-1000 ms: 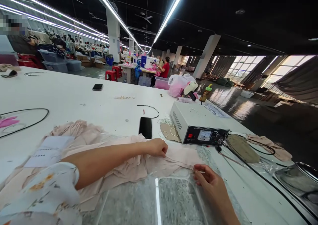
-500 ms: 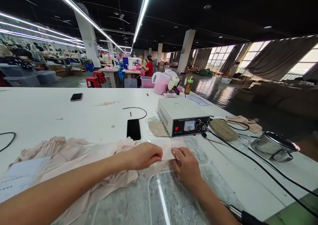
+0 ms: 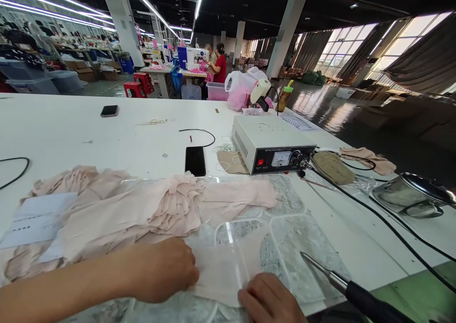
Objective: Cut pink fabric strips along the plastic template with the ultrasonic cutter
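I judge smoothing in hand: left hand (image 3: 167,270) curled, right hand (image 3: 271,300) bent, both at cloth (image 3: 223,266), grips I cannot tell; next move calls for flat edges

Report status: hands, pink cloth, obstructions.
Left hand and right hand on nearest pink cloth piece. Piece spread over mat. Metal-tipped tool right of piece, not touching it.

Blush-pink fabric (image 3: 107,213), a mat (image 3: 299,242) marbled in grey, a white table (image 3: 149,140), an off-white box (image 3: 267,128) and red stools (image 3: 134,89) coloured my remote view.
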`<state>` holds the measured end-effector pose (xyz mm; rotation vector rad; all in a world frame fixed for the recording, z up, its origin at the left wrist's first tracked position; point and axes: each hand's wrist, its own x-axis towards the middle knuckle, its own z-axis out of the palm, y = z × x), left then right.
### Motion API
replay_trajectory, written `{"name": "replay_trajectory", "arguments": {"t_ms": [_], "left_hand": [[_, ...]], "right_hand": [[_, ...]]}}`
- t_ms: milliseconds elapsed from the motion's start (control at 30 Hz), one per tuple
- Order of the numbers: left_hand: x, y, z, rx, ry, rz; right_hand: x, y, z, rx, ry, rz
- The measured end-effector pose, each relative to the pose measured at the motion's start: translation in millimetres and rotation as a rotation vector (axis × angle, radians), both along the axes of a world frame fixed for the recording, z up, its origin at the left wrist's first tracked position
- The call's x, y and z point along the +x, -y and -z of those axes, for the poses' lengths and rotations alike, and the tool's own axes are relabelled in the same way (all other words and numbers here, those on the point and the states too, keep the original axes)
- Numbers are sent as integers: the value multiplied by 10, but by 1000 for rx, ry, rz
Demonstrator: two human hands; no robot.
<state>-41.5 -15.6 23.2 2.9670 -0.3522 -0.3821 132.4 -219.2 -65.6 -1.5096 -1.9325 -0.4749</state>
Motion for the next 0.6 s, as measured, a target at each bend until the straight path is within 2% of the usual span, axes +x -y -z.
{"name": "replay_trajectory", "arguments": {"t_ms": [67,167,300,400,500,600], "left_hand": [[17,43,-28,-21,21,-14],[182,170,-13,-90,136,-10],[439,304,191,-80,389,23],[493,318,383,-55,474,82],[469,296,483,-80,451,92],[501,273,486,-124,437,63]], "right_hand": [[7,43,-18,-18,-43,-14],[133,52,-103,13,-141,-15],[349,-30,-189,-55,-47,110],[430,-48,-168,-61,36,187],[414,93,-103,-21,-4,212],[382,395,3,43,-182,218]]}}
